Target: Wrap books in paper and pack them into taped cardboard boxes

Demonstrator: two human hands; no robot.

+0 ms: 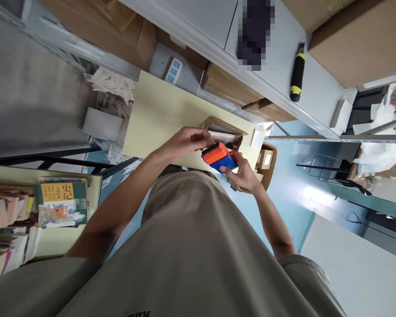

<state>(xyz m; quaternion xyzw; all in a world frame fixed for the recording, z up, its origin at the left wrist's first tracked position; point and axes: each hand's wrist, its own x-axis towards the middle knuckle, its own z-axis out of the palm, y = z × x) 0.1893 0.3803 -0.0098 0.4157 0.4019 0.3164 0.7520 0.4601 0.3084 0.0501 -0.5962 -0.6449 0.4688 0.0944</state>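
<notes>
My right hand [246, 174] grips a small blue-and-orange box [219, 157] by its right end, the thumb on the blue side. The box is tilted, with its dark end pointing left. My left hand [194, 140] is at that dark end with thumb and fingers pinched together. Whether anything is between those fingertips is too small to tell. Just behind both hands, an open cardboard box [240, 143] stands on the pale yellow table [161, 110], its inside partly hidden by the hands and the small box.
A shelf [214, 42] runs above the table's far side, bearing a black-and-yellow utility knife [297, 72] and a cardboard carton [359, 48]. A power strip [174, 71] lies beyond the table. Books [62, 202] fill a surface at left. Another carton [269, 169] sits at the table's right.
</notes>
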